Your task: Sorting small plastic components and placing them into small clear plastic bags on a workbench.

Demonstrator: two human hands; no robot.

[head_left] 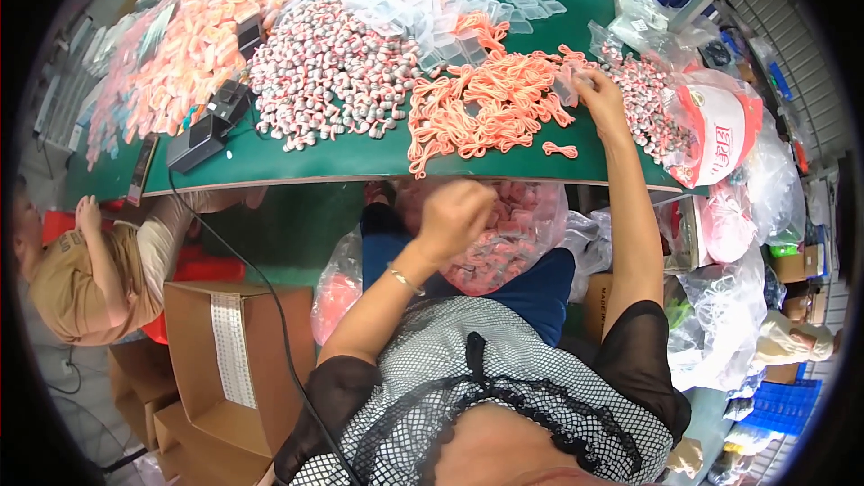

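My right hand (601, 101) reaches onto the table at the right end of a pile of orange looped cords (490, 94). Its fingers pinch a small clear plastic case (564, 88). Below the table edge, my left hand (457, 219) is closed with curled fingers; whatever lies in it, if anything, is hidden. Under that hand, a clear bag (504, 256) full of pink-orange packed pieces rests between my legs. One bundled cord (560, 150) lies apart near the table's front edge.
Grey-and-pink small pieces (328, 72) are heaped left of the cords, with orange pieces (193, 54) farther left. Black boxes (196, 142) with a cable stand at the front edge. A red-white bag (720, 130) sits right. A seated person (99, 279) and cardboard carton (238, 369) are left.
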